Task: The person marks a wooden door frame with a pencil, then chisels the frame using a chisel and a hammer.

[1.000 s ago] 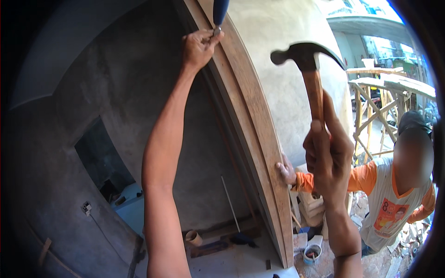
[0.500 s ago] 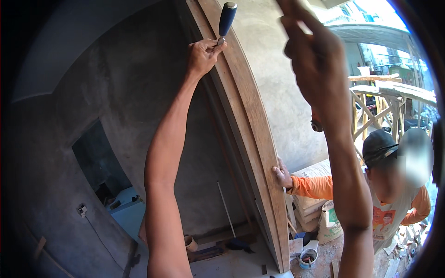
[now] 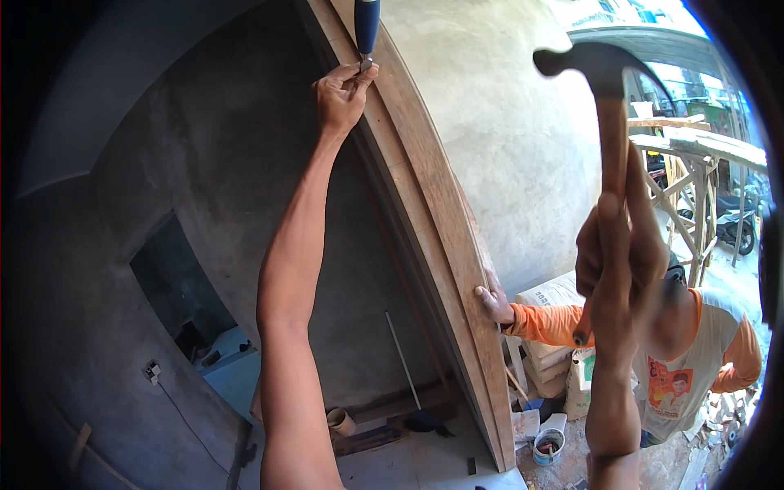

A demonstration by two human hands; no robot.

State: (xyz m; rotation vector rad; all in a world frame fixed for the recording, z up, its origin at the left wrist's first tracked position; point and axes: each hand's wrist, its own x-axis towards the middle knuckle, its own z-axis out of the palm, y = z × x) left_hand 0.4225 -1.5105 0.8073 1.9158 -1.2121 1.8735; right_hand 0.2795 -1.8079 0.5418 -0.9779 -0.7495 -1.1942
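My left hand (image 3: 343, 98) is raised high and pinches the metal shank of a chisel (image 3: 367, 28) with a dark blue handle. The chisel stands upright against the upper part of a wooden door frame (image 3: 437, 196); its cutting tip is hidden by my fingers. To the right, my right hand (image 3: 616, 253) is wrapped round the wooden handle of a claw hammer (image 3: 608, 77). The hammer's head is up, apart from the chisel, with its claw toward the right. Lower down, a co-worker's hand (image 3: 494, 304) rests on the frame's outer side.
The co-worker (image 3: 674, 351), in an orange-sleeved shirt, stands at the lower right. Stacked sacks (image 3: 547, 327) and a small bucket (image 3: 547, 445) sit by the frame's foot. Behind is a wooden trestle (image 3: 698, 196). A dark plastered wall (image 3: 212, 139) lies left.
My right hand has swung the hammer down and to the right, so its head now shows. The chisel and left hand appear slightly further left. The co-worker's head has lowered.
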